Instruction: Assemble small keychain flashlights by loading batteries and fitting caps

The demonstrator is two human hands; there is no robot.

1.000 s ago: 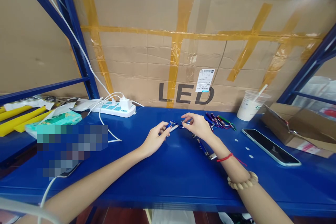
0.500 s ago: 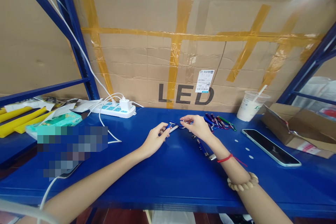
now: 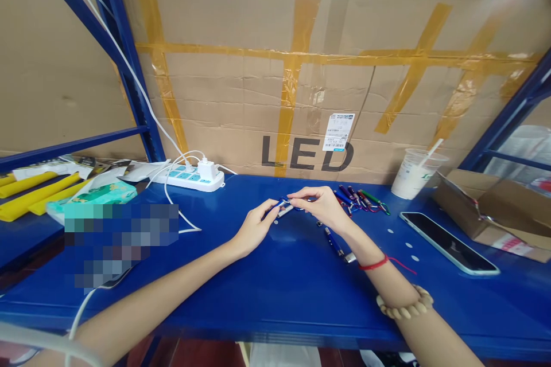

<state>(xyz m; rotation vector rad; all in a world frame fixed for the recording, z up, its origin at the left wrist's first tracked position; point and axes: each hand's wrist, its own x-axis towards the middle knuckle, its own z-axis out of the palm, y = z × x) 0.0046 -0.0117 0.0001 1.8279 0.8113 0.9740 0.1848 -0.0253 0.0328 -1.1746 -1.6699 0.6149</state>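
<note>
My left hand (image 3: 257, 229) is closed on a small blue tube (image 3: 280, 203), pinched between thumb and fingertips. My right hand (image 3: 322, 206) meets it from the right, thumb and index finger pinched at the tube's far end. A silver cylinder (image 3: 286, 211) shows just under the fingertips; I cannot tell whether it is part of the tube. Below my right hand lies a blue pen-like tube (image 3: 333, 242) with a silver end piece (image 3: 350, 257). Beyond that hand is a pile of blue, red and green tubes with carabiner clips (image 3: 361, 199).
A drink cup (image 3: 411, 175), a phone (image 3: 450, 242) and an open cardboard box (image 3: 491, 212) stand on the right. At the left are a white power strip (image 3: 191, 178), cables and a green packet (image 3: 97, 195). A taped cardboard sheet (image 3: 241, 103) closes off the back.
My right hand has moved left, and its fingertips have closed at the end of the blue tube. My left hand has stayed almost in place, still holding the tube.
</note>
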